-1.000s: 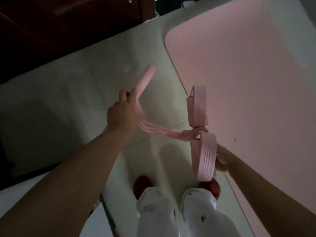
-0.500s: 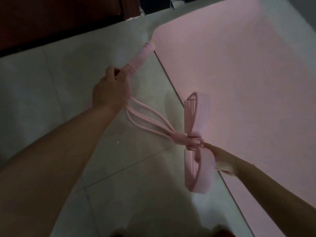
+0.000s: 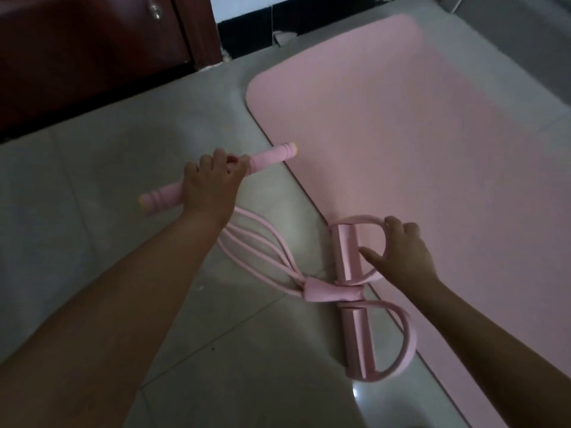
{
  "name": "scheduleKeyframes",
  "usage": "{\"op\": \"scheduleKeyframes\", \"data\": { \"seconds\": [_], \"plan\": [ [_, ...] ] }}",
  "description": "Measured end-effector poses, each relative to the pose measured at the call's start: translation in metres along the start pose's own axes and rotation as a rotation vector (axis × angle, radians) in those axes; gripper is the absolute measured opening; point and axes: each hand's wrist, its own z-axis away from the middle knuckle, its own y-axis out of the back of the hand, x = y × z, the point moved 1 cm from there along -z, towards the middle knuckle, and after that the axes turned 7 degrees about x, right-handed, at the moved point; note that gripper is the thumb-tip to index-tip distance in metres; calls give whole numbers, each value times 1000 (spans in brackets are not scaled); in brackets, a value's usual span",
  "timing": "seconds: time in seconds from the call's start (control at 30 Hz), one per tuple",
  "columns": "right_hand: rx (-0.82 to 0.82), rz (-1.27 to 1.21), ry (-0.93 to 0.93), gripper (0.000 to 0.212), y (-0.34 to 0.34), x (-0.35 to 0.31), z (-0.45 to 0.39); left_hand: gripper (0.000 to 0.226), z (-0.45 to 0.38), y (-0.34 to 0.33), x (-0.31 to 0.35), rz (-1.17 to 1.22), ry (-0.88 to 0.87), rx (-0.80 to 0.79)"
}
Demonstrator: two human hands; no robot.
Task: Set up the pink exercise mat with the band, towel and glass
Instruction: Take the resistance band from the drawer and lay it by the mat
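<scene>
The pink exercise mat lies flat on the tiled floor, stretching from upper middle to lower right. The pink resistance band has a foam handle bar, several rubber tubes and two foot loops. My left hand is shut around the middle of the handle bar, held over the floor left of the mat. My right hand grips the upper foot loop, which sits at the mat's left edge. The lower foot loop hangs over the floor. No towel or glass is visible.
A dark wooden cabinet with a round knob stands at the upper left. Pale glossy floor tiles surround the mat. A black skirting strip runs along the wall at the top.
Both hands have come down lower with the band. The foot loops now sit at the mat's left edge, and the handle bar has swung to lie more level.
</scene>
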Motion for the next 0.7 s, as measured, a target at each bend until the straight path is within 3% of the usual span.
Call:
{"op": "scheduleKeyframes", "data": {
  "seconds": [0.1,0.2,0.3,0.4,0.53,0.63,0.7],
  "plan": [
    [-161,210,-59,41,-7,-2,-9,23,4,3,-7,84,115,82],
    [-527,289,-88,27,-11,-4,3,33,4,13,-11,80,80,88],
    [-807,458,-43,38,-19,-10,25,39,2,18,-13,68,17,142],
    [-680,694,185,38,-44,-9,26,52,2,15,-16,85,0,204],
    [-420,620,360,44,-58,-13,22,47,8,9,-20,50,64,204],
    [-467,555,679,56,-66,-19,25,47,8,2,-27,77,129,208],
    [-552,639,771,44,-70,-18,25,48,6,5,-30,101,206,207]
  ]
}}
